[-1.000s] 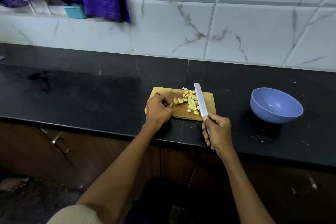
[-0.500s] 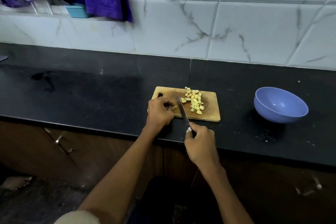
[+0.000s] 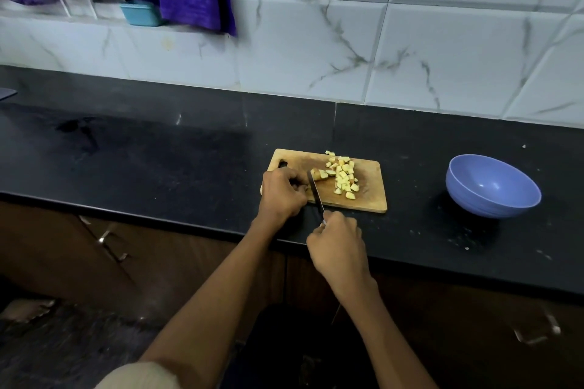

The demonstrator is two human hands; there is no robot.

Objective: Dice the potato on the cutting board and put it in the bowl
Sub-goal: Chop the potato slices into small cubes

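while the right hand (image 3: pixel 338 246) holds the knife (image 3: pixel 315 191), potato (image 3: pixel 316 174) lies beyond that grip.

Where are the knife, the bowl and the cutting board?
knife (image 3: pixel 315 192): head view, middle of the blade.
bowl (image 3: pixel 493 211): head view, near outer wall.
cutting board (image 3: pixel 371 199): head view, bare right part of its surface.
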